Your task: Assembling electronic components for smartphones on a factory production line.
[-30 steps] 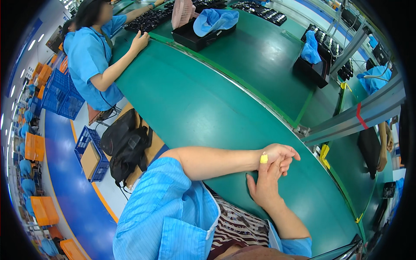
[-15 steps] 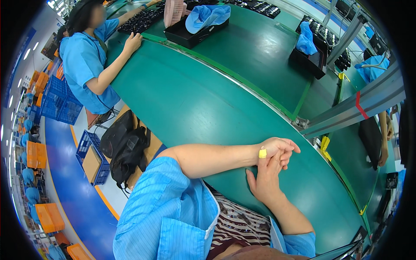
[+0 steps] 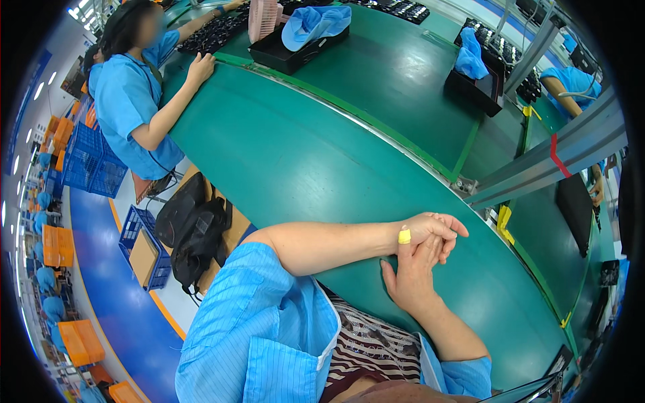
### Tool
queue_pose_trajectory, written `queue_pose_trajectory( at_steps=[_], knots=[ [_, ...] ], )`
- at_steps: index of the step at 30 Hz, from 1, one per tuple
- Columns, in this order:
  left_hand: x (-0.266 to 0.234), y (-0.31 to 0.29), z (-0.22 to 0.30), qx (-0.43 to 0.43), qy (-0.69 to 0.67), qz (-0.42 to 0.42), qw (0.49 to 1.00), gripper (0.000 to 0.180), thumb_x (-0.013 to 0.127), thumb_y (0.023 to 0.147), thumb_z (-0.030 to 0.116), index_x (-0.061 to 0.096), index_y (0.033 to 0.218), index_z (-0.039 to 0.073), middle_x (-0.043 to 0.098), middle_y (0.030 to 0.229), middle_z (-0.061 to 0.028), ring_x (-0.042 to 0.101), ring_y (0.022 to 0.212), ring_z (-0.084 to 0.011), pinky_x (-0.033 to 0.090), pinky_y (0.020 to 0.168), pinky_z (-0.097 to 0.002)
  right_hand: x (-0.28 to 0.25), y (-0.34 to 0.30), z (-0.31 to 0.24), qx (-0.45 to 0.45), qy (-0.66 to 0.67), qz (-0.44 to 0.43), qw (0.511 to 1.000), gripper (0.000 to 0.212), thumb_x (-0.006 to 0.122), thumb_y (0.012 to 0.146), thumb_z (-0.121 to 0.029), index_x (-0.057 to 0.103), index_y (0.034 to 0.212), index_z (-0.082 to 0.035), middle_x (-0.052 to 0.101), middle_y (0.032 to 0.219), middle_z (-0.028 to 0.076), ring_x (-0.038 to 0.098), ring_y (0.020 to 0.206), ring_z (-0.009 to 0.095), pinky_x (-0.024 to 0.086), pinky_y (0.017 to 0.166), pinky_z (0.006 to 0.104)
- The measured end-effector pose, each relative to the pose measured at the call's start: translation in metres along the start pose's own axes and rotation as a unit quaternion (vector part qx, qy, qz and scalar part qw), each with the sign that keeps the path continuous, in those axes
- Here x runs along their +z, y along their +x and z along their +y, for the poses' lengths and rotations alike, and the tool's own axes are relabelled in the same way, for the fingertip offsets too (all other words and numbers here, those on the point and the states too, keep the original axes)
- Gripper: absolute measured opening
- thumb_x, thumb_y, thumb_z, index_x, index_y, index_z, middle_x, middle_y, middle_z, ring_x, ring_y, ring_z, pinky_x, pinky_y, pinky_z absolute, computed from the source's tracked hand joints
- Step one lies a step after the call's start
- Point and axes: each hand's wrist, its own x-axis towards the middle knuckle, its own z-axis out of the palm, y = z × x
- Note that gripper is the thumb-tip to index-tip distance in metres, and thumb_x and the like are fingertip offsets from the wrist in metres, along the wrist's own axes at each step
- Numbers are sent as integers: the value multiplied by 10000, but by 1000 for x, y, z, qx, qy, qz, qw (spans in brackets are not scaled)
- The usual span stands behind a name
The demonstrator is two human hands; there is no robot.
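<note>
Both of my hands rest together over the green tabletop [image 3: 302, 174], near the edge in front of me. My left hand [image 3: 435, 228] is closed around the fingers of my right hand, with some of its fingertips curled under. My right hand [image 3: 413, 279] reaches up from below, thumb standing apart, its fingers stretched against the left palm and wrist. Yellow tape [image 3: 404, 236] wraps a fingertip of the right hand beside the left wrist. No tool or part shows in either hand. Where the fingers overlap, some are hidden.
Across the metal rail, a black tray [image 3: 289, 62] carries a blue cap [image 3: 312, 27]; another tray [image 3: 470, 94] holds blue cloth [image 3: 471, 60]. A metal post [image 3: 551, 158] slants in at right. A co-worker [image 3: 127, 101] sits at far left. Black bags [image 3: 195, 232] lie beside the table.
My hands keep the same clasp and place. The view has shifted slightly. At the far right, another person's arm has come into sight beyond the post.
</note>
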Motion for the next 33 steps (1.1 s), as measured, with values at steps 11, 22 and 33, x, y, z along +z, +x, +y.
queue_pose_trajectory(
  at_steps=[11,22,33],
  knots=[
    [-1,1,-6,-54,-29,-48,997,317,532,892,203,483,1154,32,611,805,-146,615,673,-268,509,634,-399,-8,6,-5,8,-18,19,1000,818,678,737,-150,270,1445,-173,100,1366,474,126,1297,605,110,1022,656],
    [-2,3,-7,-42,-26,-45,998,320,522,891,202,479,1151,20,604,789,-154,608,666,-273,506,629,-401,-7,5,-2,-2,-13,31,999,828,683,728,-151,273,1447,-186,116,1381,451,149,1291,592,121,1023,653],
    [-2,2,-7,-45,-21,-37,998,320,529,886,206,487,1149,27,602,782,-144,606,668,-269,507,625,-399,-7,6,-2,6,-8,21,1000,828,684,720,-147,280,1442,-179,126,1378,449,149,1292,592,123,1023,651]
  ],
)
